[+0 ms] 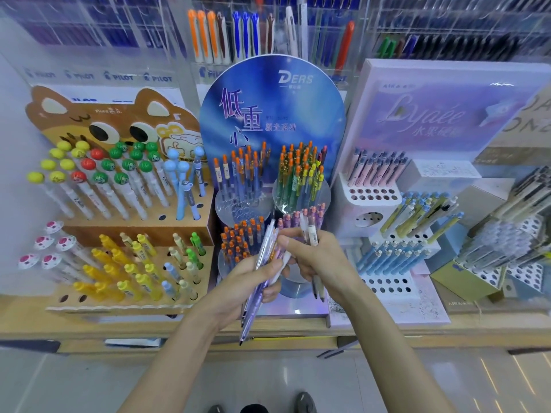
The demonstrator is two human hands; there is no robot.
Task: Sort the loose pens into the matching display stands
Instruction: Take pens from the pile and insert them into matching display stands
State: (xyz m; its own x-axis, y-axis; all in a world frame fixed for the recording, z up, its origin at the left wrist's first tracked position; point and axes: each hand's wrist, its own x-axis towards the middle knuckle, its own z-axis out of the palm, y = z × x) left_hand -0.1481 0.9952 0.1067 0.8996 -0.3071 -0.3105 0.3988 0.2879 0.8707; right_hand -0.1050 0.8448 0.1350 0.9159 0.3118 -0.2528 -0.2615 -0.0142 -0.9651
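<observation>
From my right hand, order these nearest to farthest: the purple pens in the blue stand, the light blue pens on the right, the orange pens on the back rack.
1. purple pens, just behind the right hand.
2. light blue pens, to its right.
3. orange pens, top back rack.

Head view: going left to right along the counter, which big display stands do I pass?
Brown cat-face stand → blue DERS stand → lilac Lyaée stand.

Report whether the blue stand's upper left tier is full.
Not full: the tier holds orange-capped pens at the back, but its front holes stand empty.
</observation>
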